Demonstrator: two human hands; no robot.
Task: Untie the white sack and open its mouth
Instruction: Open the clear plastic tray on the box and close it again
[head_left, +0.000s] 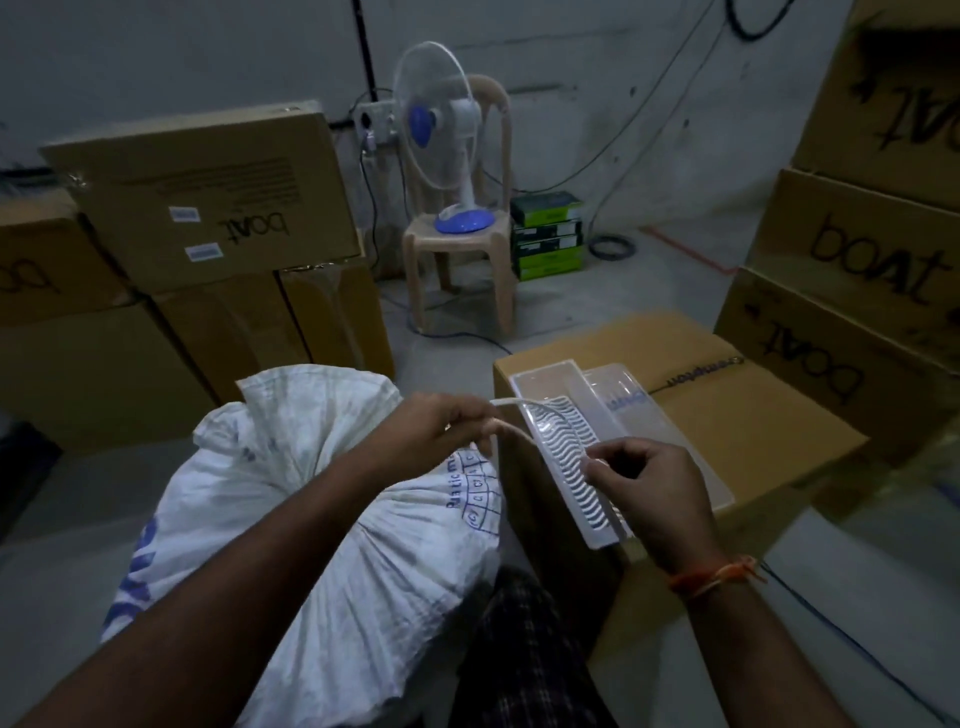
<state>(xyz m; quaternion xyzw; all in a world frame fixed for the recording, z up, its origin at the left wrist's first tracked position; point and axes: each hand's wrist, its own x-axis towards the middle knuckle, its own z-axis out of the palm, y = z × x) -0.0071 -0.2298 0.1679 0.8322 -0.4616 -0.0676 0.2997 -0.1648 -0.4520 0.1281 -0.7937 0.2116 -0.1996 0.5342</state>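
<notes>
A white woven sack (311, 499) with blue print lies on the floor in front of me, its gathered neck bunched toward the upper left. A white tie cord (511, 423) runs between my two hands, above the sack's right side. My left hand (436, 426) pinches one end of the cord above the sack. My right hand (649, 483) pinches the other end over the edge of a cardboard box. Whether the cord still binds the neck is hidden behind my left hand.
A low cardboard box (727, 415) to the right carries clear plastic trays (566, 457). Stacked "boat" cartons stand at left (197, 208) and right (857, 270). A fan (441, 135) sits on a plastic chair (457, 260) behind. Cables cross the floor.
</notes>
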